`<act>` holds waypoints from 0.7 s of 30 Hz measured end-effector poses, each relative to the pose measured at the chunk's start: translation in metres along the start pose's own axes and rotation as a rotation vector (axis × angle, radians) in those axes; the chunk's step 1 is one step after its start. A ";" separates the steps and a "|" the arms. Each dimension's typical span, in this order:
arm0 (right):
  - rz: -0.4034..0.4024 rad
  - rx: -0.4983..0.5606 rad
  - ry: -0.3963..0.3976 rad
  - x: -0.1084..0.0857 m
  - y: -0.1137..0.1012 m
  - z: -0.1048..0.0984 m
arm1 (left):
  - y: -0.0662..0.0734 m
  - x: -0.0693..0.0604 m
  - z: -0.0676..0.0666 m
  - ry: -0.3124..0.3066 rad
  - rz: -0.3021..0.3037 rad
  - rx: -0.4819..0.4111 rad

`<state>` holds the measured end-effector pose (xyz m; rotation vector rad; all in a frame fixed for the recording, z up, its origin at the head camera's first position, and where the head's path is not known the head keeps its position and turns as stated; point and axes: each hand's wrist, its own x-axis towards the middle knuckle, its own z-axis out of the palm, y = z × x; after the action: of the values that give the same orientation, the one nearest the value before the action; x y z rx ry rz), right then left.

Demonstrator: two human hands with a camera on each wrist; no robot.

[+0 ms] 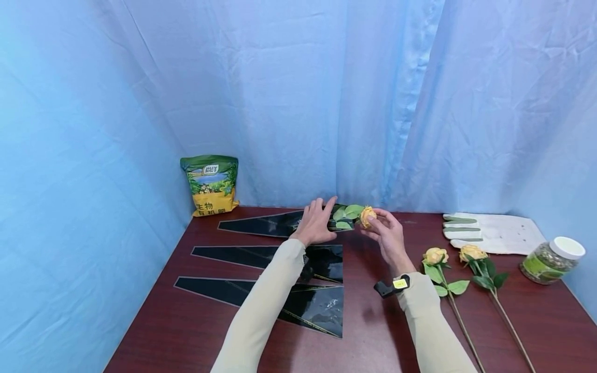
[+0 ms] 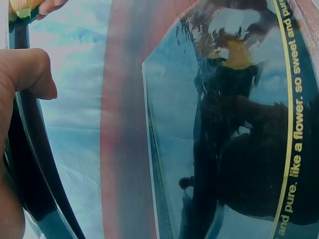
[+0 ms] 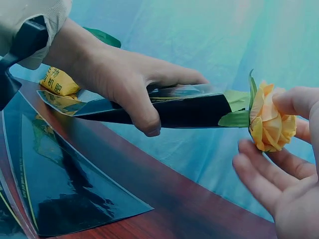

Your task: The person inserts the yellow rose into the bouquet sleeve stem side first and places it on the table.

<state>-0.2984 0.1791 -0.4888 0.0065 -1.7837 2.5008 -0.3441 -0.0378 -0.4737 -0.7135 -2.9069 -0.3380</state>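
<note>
Head view, left of centre: showed a green-and-yellow fertilizer pouch, standing well apart from the hands. Below and right of it, showed two black flower sleeves lying flat with narrow ends leftward. At mid-frame, gripped the uppermost flower sleeve near its wide end with the left hand, with the thumb on the near side as seen in the right wrist view. Just right of that, showed the yellow rose at the sleeve's mouth, with green leaves at the opening, the bloom outside and the stem hidden. Held that bloom lightly between thumb and fingers of the right hand. Seemed to be settling the rose in the sleeve: called for keeping the mouth unsquashed, aligning the stem with the taper, sweeping leaves toward the bloom, and guiding from beneath it, not crushing petals. Far right, showed two more yellow roses, a white work glove and a lidded jar.
</note>
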 end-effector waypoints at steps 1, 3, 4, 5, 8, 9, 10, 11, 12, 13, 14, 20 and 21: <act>0.002 -0.022 0.007 0.000 0.000 0.000 | 0.000 0.000 0.000 -0.001 -0.002 0.001; 0.006 -0.061 0.012 0.001 0.001 0.000 | 0.001 0.000 -0.001 -0.004 -0.006 0.006; 0.006 -0.077 0.010 0.001 0.001 0.000 | 0.001 0.000 -0.001 -0.006 -0.008 0.008; 0.005 -0.088 0.008 0.002 0.002 0.000 | 0.001 0.000 -0.002 -0.007 -0.009 0.010; -0.004 -0.114 -0.019 0.003 0.003 -0.002 | 0.002 0.000 -0.003 -0.007 -0.006 0.002; -0.008 -0.122 -0.027 0.003 0.003 -0.003 | 0.003 0.000 -0.003 -0.007 -0.004 0.002; -0.014 -0.131 -0.036 0.003 0.003 -0.003 | 0.003 0.000 -0.004 -0.007 -0.001 -0.001; -0.019 -0.140 -0.045 0.003 0.003 -0.004 | 0.003 -0.001 -0.004 -0.008 0.001 0.000; -0.024 -0.154 -0.059 0.003 0.003 -0.005 | 0.003 -0.001 -0.005 -0.009 0.004 0.001; -0.030 -0.164 -0.071 0.003 0.003 -0.005 | 0.003 -0.001 -0.005 -0.013 0.006 0.001; -0.037 -0.171 -0.080 0.003 0.003 -0.006 | 0.003 -0.001 -0.005 -0.017 0.010 -0.003; -0.105 -0.215 -0.175 0.004 -0.001 -0.010 | 0.001 -0.002 -0.005 -0.048 0.019 -0.063; -0.117 -0.216 -0.186 0.004 -0.002 -0.011 | 0.001 -0.002 -0.005 -0.054 0.018 -0.071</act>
<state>-0.3016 0.1903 -0.4908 0.3318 -2.0489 2.2815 -0.3419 -0.0391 -0.4688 -0.7699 -2.9500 -0.4279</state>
